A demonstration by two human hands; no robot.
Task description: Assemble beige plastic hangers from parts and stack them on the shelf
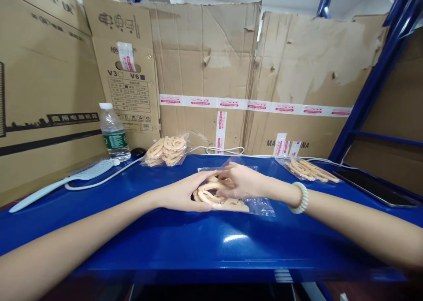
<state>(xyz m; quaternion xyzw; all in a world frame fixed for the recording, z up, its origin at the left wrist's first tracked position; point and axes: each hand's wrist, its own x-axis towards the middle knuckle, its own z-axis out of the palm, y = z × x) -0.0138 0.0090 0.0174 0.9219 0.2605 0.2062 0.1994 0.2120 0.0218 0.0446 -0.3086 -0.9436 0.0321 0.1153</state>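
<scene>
Positioning stage imo: left hand (180,194) clasps pale, curvy wood-look cutouts (229,204); right hand (243,182) curled, can't tell if pinching. Next needs steadiness.

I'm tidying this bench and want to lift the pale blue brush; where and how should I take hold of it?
Probably best at the middle of its handle, coming from the near side and closing across it. The brush lies with that long, slim handle slanting toward the near left, while its wider head points away, close to the white cable.
</scene>
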